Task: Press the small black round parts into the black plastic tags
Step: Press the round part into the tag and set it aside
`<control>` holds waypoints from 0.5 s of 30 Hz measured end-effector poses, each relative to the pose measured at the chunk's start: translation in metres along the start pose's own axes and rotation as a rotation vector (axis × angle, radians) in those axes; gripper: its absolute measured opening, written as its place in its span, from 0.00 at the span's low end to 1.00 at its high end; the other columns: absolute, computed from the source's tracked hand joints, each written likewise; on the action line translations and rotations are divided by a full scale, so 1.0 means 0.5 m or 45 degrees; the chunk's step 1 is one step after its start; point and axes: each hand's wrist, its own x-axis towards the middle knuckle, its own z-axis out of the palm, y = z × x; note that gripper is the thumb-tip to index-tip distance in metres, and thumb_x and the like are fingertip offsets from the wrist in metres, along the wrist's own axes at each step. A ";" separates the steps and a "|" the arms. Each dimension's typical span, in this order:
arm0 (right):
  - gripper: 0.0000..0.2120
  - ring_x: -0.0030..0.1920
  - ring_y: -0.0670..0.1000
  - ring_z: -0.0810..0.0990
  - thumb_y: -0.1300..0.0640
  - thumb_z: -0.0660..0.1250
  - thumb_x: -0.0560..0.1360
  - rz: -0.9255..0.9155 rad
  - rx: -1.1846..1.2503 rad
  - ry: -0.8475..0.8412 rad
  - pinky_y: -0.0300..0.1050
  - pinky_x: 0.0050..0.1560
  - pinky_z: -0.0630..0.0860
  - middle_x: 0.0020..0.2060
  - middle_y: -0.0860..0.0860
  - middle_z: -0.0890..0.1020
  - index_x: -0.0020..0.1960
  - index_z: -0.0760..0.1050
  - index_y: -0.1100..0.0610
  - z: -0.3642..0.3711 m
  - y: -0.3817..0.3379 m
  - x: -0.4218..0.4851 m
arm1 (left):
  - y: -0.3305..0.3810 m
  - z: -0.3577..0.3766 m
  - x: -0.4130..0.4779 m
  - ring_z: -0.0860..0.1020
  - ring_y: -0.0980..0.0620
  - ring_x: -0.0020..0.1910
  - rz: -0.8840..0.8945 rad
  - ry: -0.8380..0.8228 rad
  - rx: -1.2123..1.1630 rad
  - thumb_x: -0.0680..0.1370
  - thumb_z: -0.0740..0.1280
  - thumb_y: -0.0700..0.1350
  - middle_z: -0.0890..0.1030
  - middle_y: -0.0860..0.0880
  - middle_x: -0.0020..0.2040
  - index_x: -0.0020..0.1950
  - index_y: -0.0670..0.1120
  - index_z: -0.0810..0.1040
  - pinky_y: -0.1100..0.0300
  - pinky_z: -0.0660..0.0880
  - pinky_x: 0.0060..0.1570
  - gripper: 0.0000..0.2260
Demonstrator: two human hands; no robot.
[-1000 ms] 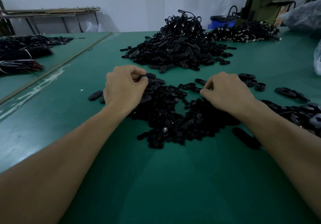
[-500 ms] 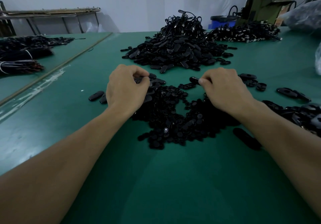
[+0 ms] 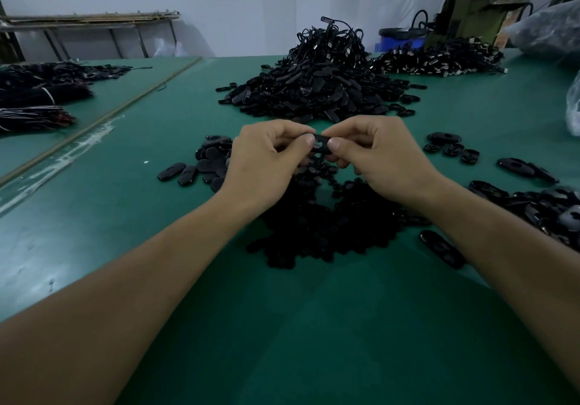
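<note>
- A black plastic tag (image 3: 319, 146) was held between the two hands, just above the table, in the middle of the scene.
- The left hand (image 3: 266, 158) was curled, and the left end of the tag was pinched by its thumb and fingers.
- The right hand (image 3: 381, 156) was curled in the same way on the right end, with the thumb tip laid on top of the tag.
- A paler spot was seen in the middle of the tag. Whether a round part was already seated there could not be told.
- The step in hand was judged to be the pressing of a round part into this tag.
- For a good result, the part should be laid flat over the opening and the tag supported from below by the fingers. The pressure should be given straight down by the thumbs. With a tilted push the part could probably be jammed or lost.
- Directly under the hands, a heap of small black round parts (image 3: 329, 228) was spread on the green table (image 3: 282, 342).
- Loose tags (image 3: 201, 166) were lying to the left, and more were scattered to the right.
- A large heap of tags (image 3: 314, 90) was placed farther away.
</note>
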 end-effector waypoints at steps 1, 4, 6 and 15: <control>0.05 0.35 0.39 0.81 0.59 0.68 0.80 0.009 0.025 0.022 0.28 0.36 0.72 0.37 0.47 0.85 0.52 0.81 0.52 -0.001 0.000 0.000 | 0.000 -0.001 0.001 0.83 0.58 0.37 -0.016 0.001 -0.038 0.80 0.70 0.43 0.86 0.52 0.37 0.48 0.52 0.84 0.65 0.78 0.40 0.05; 0.05 0.34 0.38 0.80 0.59 0.69 0.79 0.023 0.093 0.054 0.28 0.36 0.72 0.36 0.46 0.85 0.50 0.82 0.51 -0.002 -0.003 -0.002 | 0.000 -0.003 0.000 0.83 0.56 0.36 -0.059 -0.015 -0.136 0.80 0.70 0.43 0.86 0.51 0.37 0.46 0.52 0.85 0.65 0.78 0.38 0.06; 0.04 0.34 0.39 0.80 0.59 0.70 0.78 0.041 0.141 0.055 0.28 0.36 0.72 0.36 0.47 0.85 0.50 0.82 0.52 -0.002 -0.006 -0.004 | 0.001 -0.003 -0.001 0.83 0.55 0.36 -0.078 -0.036 -0.199 0.80 0.70 0.42 0.86 0.50 0.38 0.46 0.52 0.84 0.65 0.78 0.38 0.06; 0.04 0.37 0.49 0.85 0.65 0.69 0.78 0.187 0.542 -0.025 0.39 0.38 0.78 0.35 0.52 0.86 0.49 0.76 0.58 0.020 -0.014 -0.003 | 0.007 0.006 0.001 0.85 0.51 0.42 -0.119 -0.038 -0.309 0.76 0.75 0.42 0.87 0.47 0.43 0.54 0.43 0.84 0.61 0.81 0.43 0.08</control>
